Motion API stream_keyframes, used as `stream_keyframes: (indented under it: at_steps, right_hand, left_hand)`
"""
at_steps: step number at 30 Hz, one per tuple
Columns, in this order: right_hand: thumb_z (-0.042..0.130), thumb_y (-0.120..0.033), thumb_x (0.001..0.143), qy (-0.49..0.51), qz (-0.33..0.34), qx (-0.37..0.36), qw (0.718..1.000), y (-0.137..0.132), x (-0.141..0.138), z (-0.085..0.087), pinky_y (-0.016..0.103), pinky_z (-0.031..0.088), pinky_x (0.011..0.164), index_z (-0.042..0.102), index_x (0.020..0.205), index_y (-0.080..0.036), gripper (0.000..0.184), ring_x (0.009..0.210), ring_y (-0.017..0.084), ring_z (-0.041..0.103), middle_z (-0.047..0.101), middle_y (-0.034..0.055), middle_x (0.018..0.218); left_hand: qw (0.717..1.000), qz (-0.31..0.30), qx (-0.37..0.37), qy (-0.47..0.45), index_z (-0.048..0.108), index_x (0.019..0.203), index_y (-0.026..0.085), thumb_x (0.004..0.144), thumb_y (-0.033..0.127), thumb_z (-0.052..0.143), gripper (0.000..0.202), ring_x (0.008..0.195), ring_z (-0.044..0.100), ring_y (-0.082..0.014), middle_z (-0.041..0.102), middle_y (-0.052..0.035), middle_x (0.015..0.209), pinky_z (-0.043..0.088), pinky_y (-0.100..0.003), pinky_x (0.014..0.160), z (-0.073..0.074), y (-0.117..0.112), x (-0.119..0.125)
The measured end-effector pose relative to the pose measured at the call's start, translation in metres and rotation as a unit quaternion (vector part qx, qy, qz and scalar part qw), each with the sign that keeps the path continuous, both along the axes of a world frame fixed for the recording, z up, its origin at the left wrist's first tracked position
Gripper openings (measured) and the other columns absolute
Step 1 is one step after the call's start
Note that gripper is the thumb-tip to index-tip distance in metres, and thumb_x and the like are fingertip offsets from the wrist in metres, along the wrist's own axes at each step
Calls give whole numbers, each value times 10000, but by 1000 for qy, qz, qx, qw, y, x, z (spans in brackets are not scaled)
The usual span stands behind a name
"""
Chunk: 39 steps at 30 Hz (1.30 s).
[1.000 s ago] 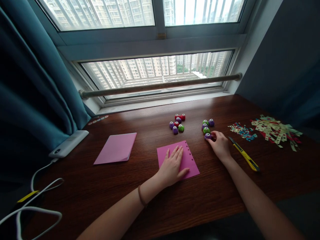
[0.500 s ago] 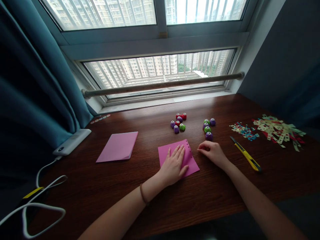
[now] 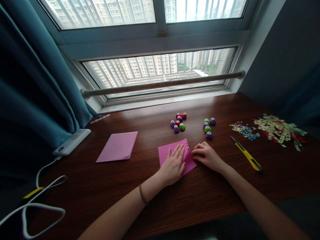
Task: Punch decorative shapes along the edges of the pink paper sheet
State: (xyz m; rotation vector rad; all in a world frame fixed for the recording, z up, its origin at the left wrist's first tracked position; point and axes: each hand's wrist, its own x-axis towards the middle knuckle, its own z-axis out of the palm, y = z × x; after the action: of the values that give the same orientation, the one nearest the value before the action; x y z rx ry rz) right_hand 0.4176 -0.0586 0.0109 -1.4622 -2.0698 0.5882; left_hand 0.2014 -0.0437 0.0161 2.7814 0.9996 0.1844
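Observation:
A pink paper sheet point(image 3: 167, 152) with a row of punched holes along its right edge lies on the wooden table point(image 3: 175, 200). My left hand point(image 3: 173, 165) rests flat on it, fingers spread. My right hand point(image 3: 207, 155) pinches the sheet's right edge, which is lifted and curled inward. Just beyond it sits a group of small purple and green paper punches point(image 3: 208, 128). A second group of red, purple and green punches point(image 3: 178, 122) sits further left.
A stack of pink paper point(image 3: 117, 146) lies to the left. A yellow utility knife point(image 3: 246, 156) lies right of my right hand, with paper scraps point(image 3: 277, 128) and confetti point(image 3: 244, 130) beyond. A power bank point(image 3: 71, 141) and white cables point(image 3: 40, 200) are at far left.
My right hand left the purple punch on the table, came back toward me and took hold of the pink sheet's right edge, lifting it. My left hand stayed flat on the sheet.

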Motion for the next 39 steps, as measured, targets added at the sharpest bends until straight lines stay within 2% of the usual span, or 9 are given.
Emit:
stream_keyframes:
  at_steps: [9, 18, 27, 31, 35, 39]
  right_hand:
    - [623, -345, 737, 13, -54, -11, 998, 2, -11, -6, 302, 404, 797, 662, 731, -250, 103, 830, 147, 438, 628, 1, 826]
    - [548, -317, 795, 34, -75, -8, 997, 5, -1, -4, 264, 409, 760, 599, 715, -184, 164, 808, 119, 490, 579, 17, 804]
    - [587, -268, 763, 24, -52, -9, 998, 3, -2, -6, 289, 410, 799, 642, 713, -218, 90, 834, 135, 474, 597, 14, 816]
    - [585, -252, 759, 30, -64, -4, 997, 2, -5, -3, 271, 419, 777, 618, 701, -205, 81, 820, 128, 492, 597, 11, 798]
    - [522, -296, 797, 51, -125, 7, 991, 5, 8, 9, 220, 433, 682, 588, 752, -187, 135, 739, 101, 538, 604, 7, 790]
    - [504, -379, 799, 66, -269, 50, 959, 12, 58, 30, 230, 429, 648, 580, 825, -174, 220, 680, 110, 562, 627, 21, 768]
  left_hand:
    - [1000, 4, -5, -10, 164, 1413, 91, 916, 264, 293, 542, 1361, 8, -203, 132, -130, 1484, 119, -489, 1078, 0, 1, 0]
    - [1000, 7, -7, -12, 159, 1416, 99, 908, 265, 296, 551, 1359, 1, -212, 143, -131, 1481, 122, -505, 1074, 0, 0, 0]
    - [1000, 9, -1, -8, 164, 1414, 98, 907, 265, 297, 550, 1361, 16, -214, 152, -134, 1479, 132, -508, 1071, -1, 1, 0]
    - [1000, 8, 6, -7, 165, 1415, 102, 914, 288, 298, 551, 1361, 25, -219, 150, -131, 1481, 132, -502, 1073, -3, 1, 0]
    - [1000, 4, 13, -5, 171, 1412, 84, 923, 332, 307, 565, 1361, 36, -235, 158, -141, 1478, 121, -499, 1076, -4, 1, 0]
    - [1000, -1, 17, -2, 178, 1409, 67, 917, 410, 334, 619, 1360, 35, -252, 159, -155, 1474, 115, -503, 1076, -5, 1, 0]
